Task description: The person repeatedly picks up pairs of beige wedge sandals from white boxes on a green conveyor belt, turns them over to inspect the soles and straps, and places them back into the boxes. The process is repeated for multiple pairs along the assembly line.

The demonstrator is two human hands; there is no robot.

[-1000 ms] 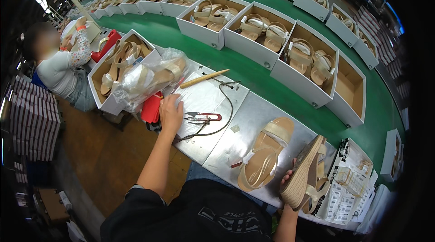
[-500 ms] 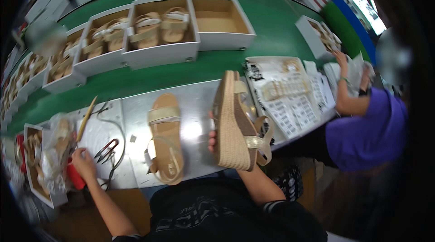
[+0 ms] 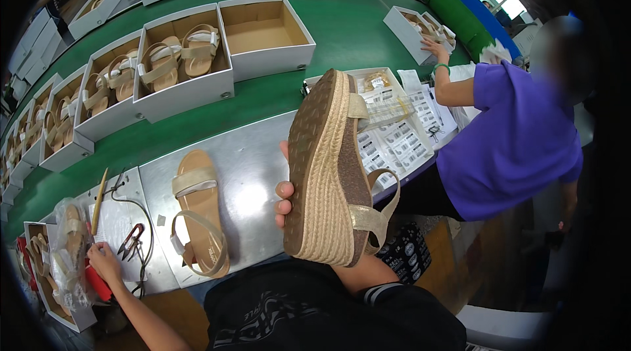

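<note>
In my right hand (image 3: pixel 284 203) is a wedge sandal (image 3: pixel 328 187) with a rope-wrapped side and shiny pale straps. It is held up on its side, patterned dark sole to the left; the fingertips curl round the sole edge, and the rest of the hand is hidden. My left hand (image 3: pixel 103 261) is far left, fingers curled at the top of a red object (image 3: pixel 98 283) whose kind I cannot make out. Between the hands, the matching sandal (image 3: pixel 199 213) lies upright on the metal table (image 3: pixel 253 154). Thread snips (image 3: pixel 131 241) lie right of my left hand.
A yellow stick-like tool (image 3: pixel 99 202) and a black cord (image 3: pixel 151 246) lie at left. A box with bagged sandals (image 3: pixel 49 292) stands beyond my left hand. White boxes of sandals (image 3: pixel 187 91) line the green belt (image 3: pixel 348 29); one box (image 3: pixel 263 29) is empty. A co-worker (image 3: pixel 506 134) stands right, beside label sheets (image 3: pixel 394 144).
The wedge sandal has come up closer and larger in view, its sole turned more toward me. My left hand stays by the red object. The whole view has shifted, and the co-worker appears nearer.
</note>
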